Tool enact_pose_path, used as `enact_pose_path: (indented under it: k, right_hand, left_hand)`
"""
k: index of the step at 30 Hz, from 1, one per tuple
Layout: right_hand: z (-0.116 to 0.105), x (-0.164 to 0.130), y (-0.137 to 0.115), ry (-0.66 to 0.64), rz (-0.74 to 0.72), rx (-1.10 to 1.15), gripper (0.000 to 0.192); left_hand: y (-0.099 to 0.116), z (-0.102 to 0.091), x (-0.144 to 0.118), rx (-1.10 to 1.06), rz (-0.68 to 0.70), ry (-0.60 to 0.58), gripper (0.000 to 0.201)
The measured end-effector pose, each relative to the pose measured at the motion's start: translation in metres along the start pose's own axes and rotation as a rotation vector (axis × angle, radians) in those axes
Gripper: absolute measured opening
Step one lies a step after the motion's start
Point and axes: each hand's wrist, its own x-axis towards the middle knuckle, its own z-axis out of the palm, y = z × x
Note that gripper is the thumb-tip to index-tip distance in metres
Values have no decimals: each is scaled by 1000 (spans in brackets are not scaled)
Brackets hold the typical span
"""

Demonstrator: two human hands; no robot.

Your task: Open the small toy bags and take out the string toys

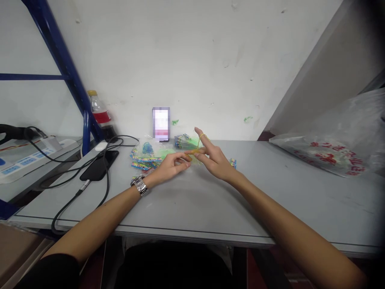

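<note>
lying near the left hand (pixel 173 166): patterned packets (pixel 146 159), black phone (pixel 94 170), cable (pixel 78 193)

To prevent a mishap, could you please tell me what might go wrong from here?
The thin yellow band looped over a raised finger of the right hand might slip or snap. The left forearm might catch the black cable looping past the grey table's front edge, tugging the flat black phone.

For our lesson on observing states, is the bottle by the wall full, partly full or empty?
Partly full: dark liquid shows in the bottle below its red label; above, it looks clear.
</note>
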Motion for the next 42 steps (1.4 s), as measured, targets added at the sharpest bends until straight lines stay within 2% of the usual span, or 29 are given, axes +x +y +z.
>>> enact_pose_path:
  k: [10, 16, 21, 25, 32, 37, 42]
  right_hand:
    - [0, -1, -1, -54, 64, 91, 68]
    - [2, -1, 3, -2, -1, 105, 70]
    - [2, 0, 4, 22, -35, 13, 70]
    - [0, 0, 1, 8, -29, 8, 69]
    - [-1, -1, 2, -35, -20, 31, 66]
    - [0, 0, 2, -36, -68, 76, 63]
    - [1, -1, 0, -76, -73, 137, 66]
  left_hand:
    - [-5, 1, 2, 45, 47, -3, 36]
    - [-9, 0, 3, 96, 63, 11, 34]
    - [-9, 0, 3, 99, 67, 25, 34]
    - [-7, 1, 2, 108, 68, 19, 35]
    - [-4, -1, 0, 62, 20, 30, 31]
    - [0, -3, -1, 12, 5, 45, 39]
    - [0, -2, 0, -23, 33, 50, 35]
